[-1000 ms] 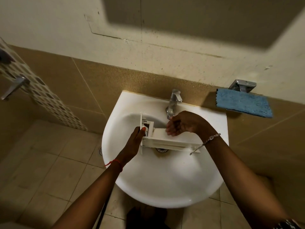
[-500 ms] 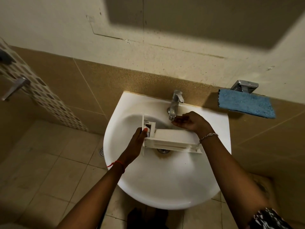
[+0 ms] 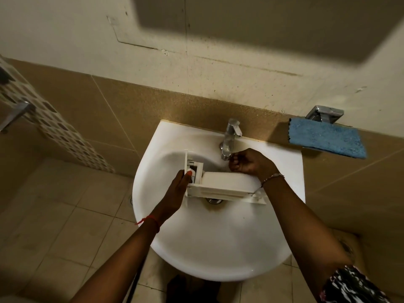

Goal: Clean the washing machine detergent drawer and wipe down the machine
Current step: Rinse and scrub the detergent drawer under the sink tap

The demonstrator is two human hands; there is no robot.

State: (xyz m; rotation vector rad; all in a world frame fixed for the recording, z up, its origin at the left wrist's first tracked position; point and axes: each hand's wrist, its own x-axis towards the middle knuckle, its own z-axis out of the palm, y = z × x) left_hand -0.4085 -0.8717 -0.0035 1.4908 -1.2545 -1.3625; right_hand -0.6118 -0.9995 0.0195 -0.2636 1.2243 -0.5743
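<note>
a white washbasin (image 3: 218,248) hangs on a wall of tan tiles, and the white detergent drawer (image 3: 225,185) lies lengthwise across its bowl, above the drain (image 3: 214,201), which shows just under the drawer's near edge with a brownish stain below it. the drawer's front panel stands upright at the left end, and its long body runs to the right, where a thin flange sticks out past the right forearm. the left hand (image 3: 178,192) is closed around the drawer's left end, fingers wrapped on the front panel and the thumb, with a red-painted nail, pressed against the small compartment there; a red thread (image 3: 148,220) circles that wrist. the right hand (image 3: 249,162) is held just behind the drawer, its fingers curled in loosely and its fingertips right at the spout of the chrome tap (image 3: 229,138); it grips nothing, and whether it actually touches the spout cannot be told. no stream of water can be made out. a beaded bracelet (image 3: 272,178) sits on the right wrist, and a patterned black-and-white sleeve (image 3: 352,285) shows at the lower right. a blue cloth (image 3: 326,137) hangs folded over a metal holder (image 3: 324,113) on the wall, well to the right of the tap. pale floor tiles spread out to the left below the basin.
</note>
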